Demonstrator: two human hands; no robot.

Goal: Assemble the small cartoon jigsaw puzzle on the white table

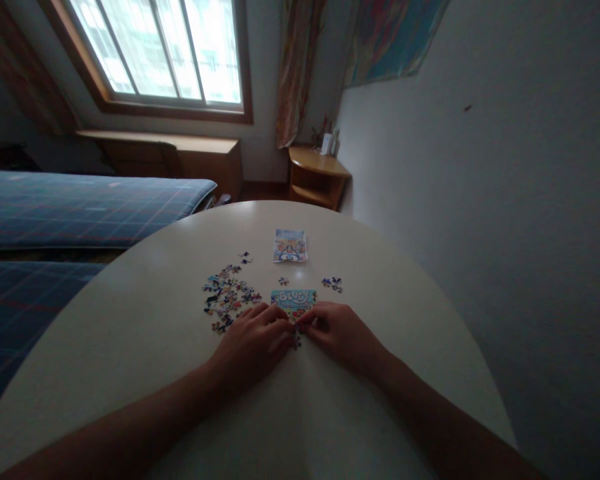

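Observation:
A partly assembled jigsaw puzzle [293,298] lies flat on the table, its light-blue top with white lettering showing. My hands cover its lower part. Across its lower left side lies my left hand [263,333], fingers bent and close together, holding the puzzle at its lower edge. My right hand [339,331] comes in from the right, thumb and forefinger pinched on a small puzzle piece [297,326] at that edge. Just below the fingertips, another puzzle piece [297,343] is partly visible. Loose puzzle pieces [230,293] form a heap left of the puzzle, beside my left hand.
Behind the puzzle lies a printed picture sheet [290,245]. A single piece [283,281] and a small cluster of pieces [333,284] are near the puzzle. The round white table [405,320] stands between a plaid mattress [80,207] and the wall [505,220].

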